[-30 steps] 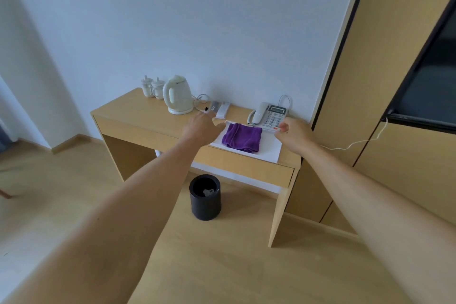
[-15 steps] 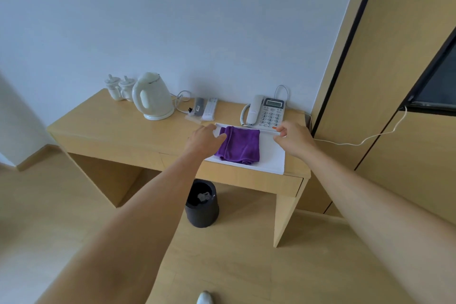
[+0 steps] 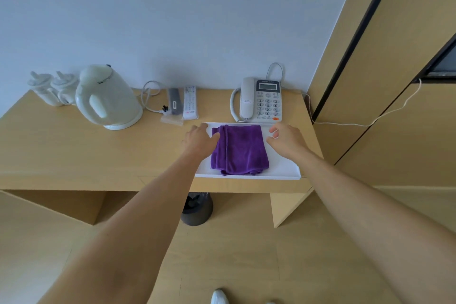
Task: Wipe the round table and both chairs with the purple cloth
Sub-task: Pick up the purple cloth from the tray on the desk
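A folded purple cloth [image 3: 240,149] lies on a white tray [image 3: 281,168] at the right end of a wooden desk [image 3: 74,150]. My left hand [image 3: 201,139] hovers at the cloth's left edge, fingers relaxed, thumb near the fold. On the other side my right hand [image 3: 287,139] is spread over the tray just right of the cloth, fingers loosely bent. Neither hand holds anything. The round table and the chairs are out of view.
On the desk stand a white kettle [image 3: 107,99], two white cups [image 3: 53,87], two remotes [image 3: 183,101] and a telephone [image 3: 261,100]. A dark bin [image 3: 197,210] sits under the desk. A wooden wardrobe [image 3: 394,81] rises on the right.
I have stepped closer to the desk, so it fills more of the view. Both hands have come down to the two sides of the purple cloth.
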Available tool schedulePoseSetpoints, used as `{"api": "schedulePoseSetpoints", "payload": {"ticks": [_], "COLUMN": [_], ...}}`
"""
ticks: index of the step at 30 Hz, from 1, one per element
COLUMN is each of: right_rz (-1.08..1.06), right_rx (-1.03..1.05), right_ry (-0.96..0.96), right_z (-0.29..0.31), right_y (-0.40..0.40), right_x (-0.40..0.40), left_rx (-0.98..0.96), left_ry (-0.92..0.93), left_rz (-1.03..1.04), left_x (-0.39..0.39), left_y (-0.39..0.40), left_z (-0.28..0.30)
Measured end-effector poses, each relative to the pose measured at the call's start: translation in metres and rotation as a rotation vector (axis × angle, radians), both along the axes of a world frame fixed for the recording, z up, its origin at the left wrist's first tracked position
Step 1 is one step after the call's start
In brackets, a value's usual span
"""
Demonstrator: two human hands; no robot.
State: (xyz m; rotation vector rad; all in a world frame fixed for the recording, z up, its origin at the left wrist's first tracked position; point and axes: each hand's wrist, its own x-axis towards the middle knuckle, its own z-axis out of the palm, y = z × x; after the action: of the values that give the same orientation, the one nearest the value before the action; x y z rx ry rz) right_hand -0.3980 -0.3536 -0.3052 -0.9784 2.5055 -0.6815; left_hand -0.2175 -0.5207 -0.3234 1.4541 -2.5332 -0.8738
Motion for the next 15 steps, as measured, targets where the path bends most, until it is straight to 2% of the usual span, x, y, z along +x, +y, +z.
{"api": "schedulePoseSetpoints", "payload": {"ticks": [9, 15], "right_rz": [-0.023, -0.109], "right_rx": [0.106, 0.196], "right_ry": [-0.029, 0.109], "right_z": [-0.043, -0.056], "right_y": [-0.017, -0.016], "right_x": [-0.016, -0.030], "left_rx": [-0.042, -0.069], "left_ry": [-0.138, -0.196], "left_rz": [0.056, 0.168], "left_x": [-0.013, -0.023], "left_y": [-0.016, -0.016], "left_z": [-0.034, -0.048]}}
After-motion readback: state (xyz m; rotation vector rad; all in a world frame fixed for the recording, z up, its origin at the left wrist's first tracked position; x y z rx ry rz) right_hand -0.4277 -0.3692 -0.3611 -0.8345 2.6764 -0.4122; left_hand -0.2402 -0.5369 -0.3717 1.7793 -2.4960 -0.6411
